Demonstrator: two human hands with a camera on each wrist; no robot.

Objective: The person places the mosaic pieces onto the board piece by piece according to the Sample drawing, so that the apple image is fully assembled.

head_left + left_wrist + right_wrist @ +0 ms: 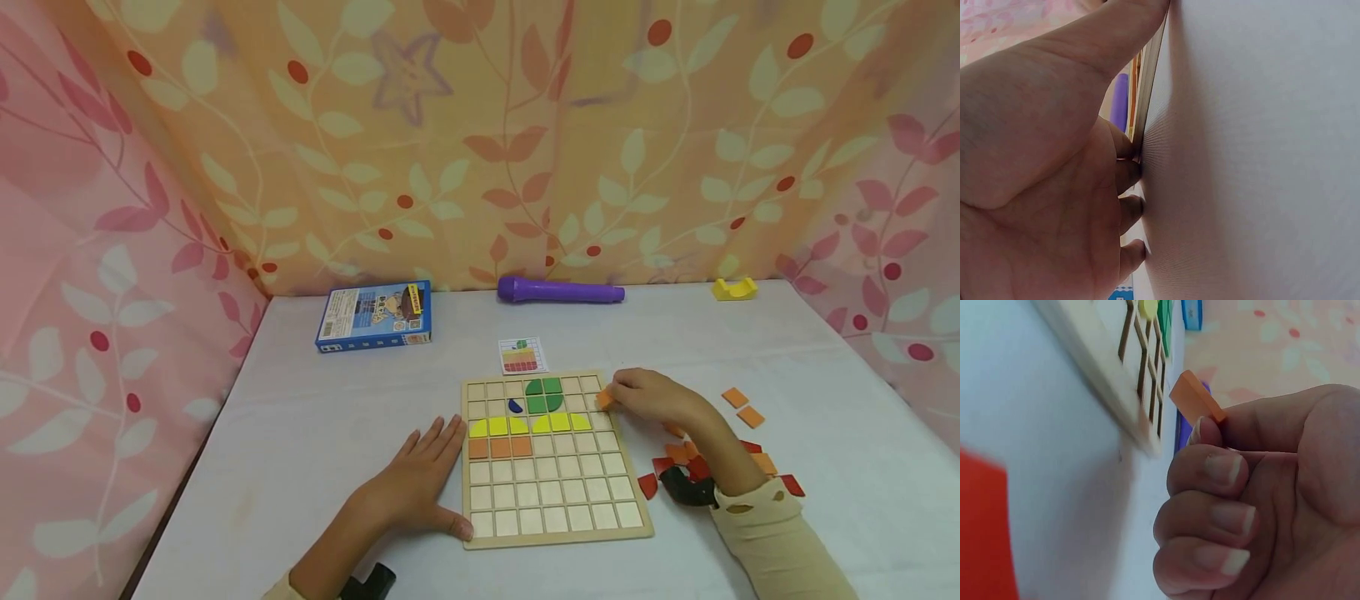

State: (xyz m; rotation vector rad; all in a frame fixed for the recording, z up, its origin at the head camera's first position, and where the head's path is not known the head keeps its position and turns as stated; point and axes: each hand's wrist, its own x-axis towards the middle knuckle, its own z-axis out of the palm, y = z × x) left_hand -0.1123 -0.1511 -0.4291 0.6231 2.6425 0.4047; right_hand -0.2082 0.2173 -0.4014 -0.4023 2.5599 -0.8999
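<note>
A wooden grid board [555, 467] lies on the white table. Green quarter-round tiles [544, 395] sit near its top, with a small blue tile [515, 406] beside them. Below runs a row of yellow tiles [498, 427], then three orange squares [499, 448] at the left. My right hand [651, 395] pinches an orange square tile [1195, 399] between thumb and forefinger, at the board's upper right edge; the other fingers are curled. My left hand [416, 479] rests with straight, spread fingers along the board's left edge, the thumb at its lower left corner.
A small pattern card [522, 356] lies just behind the board. Farther back are a blue box [375, 317], a purple microphone-shaped stick [561, 291] and a yellow piece [735, 289]. Loose red tiles [648, 486] and orange tiles [751, 417] lie scattered around my right forearm.
</note>
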